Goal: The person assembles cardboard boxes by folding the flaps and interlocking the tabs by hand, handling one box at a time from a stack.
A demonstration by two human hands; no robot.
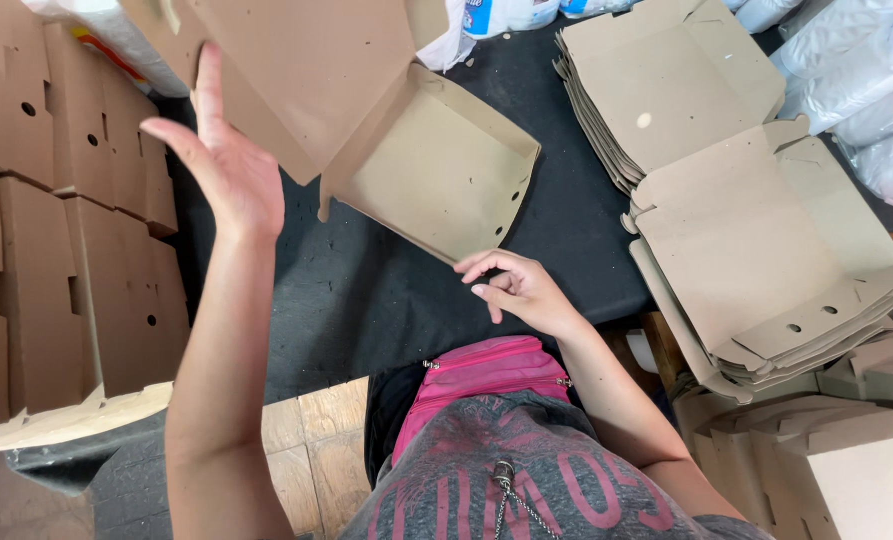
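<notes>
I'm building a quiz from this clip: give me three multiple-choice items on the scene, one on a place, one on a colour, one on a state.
1. Where is the stack of flat cartons?
A. to the person's right on the table
B. on the floor
C. under the pouch

2. What colour is the waist pouch?
A. green
B. pink
C. white

3. How is the left hand?
A. clenched in a fist
B. in a pocket
C. open, raised against the half-folded box

Answers: 1 A, it lies right of the right hand; 2 B, its fabric is pink; 3 C, the fingers are spread.
</notes>
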